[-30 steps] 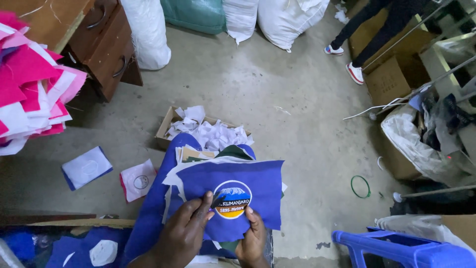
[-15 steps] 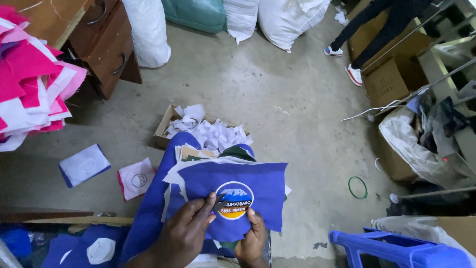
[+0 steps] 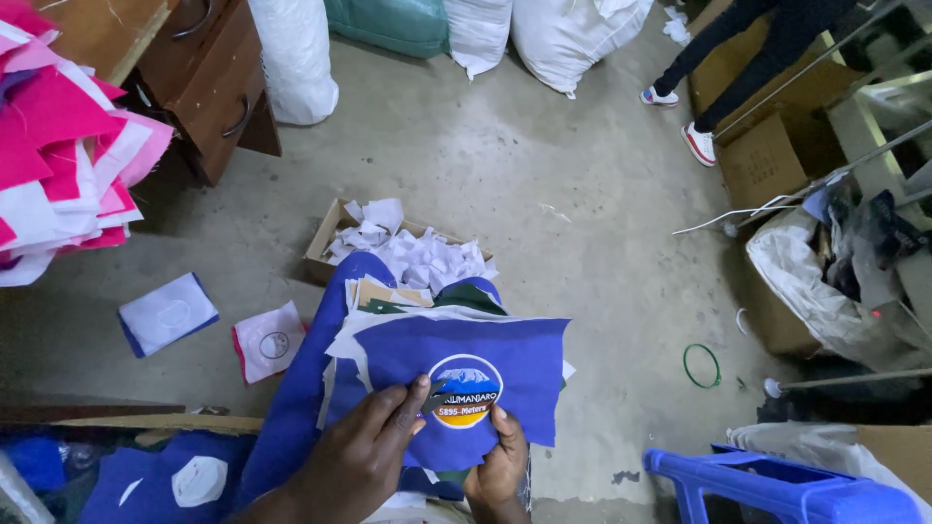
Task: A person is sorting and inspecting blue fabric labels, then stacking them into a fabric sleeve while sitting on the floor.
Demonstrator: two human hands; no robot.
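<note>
The blue fabric piece [image 3: 466,374] lay on the person's lap atop a stack of similar cut pieces, its round printed patch [image 3: 465,390] facing up; the left hand [image 3: 359,456] pinched a small dark tool [image 3: 437,399] at the patch's edge, its grip clamped on it; the right hand [image 3: 498,466] held the cloth's lower edge, fingers closed on it. A slip of the tool could likely nick the patch; loose cloth might bunch, or slide towards the box of white scraps [image 3: 408,254] on the floor.

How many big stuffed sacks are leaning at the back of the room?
4: a white sack beside the wooden drawers, a green sack, a narrow white sack, and a wide white sack. More may sit beyond the frame.
</note>
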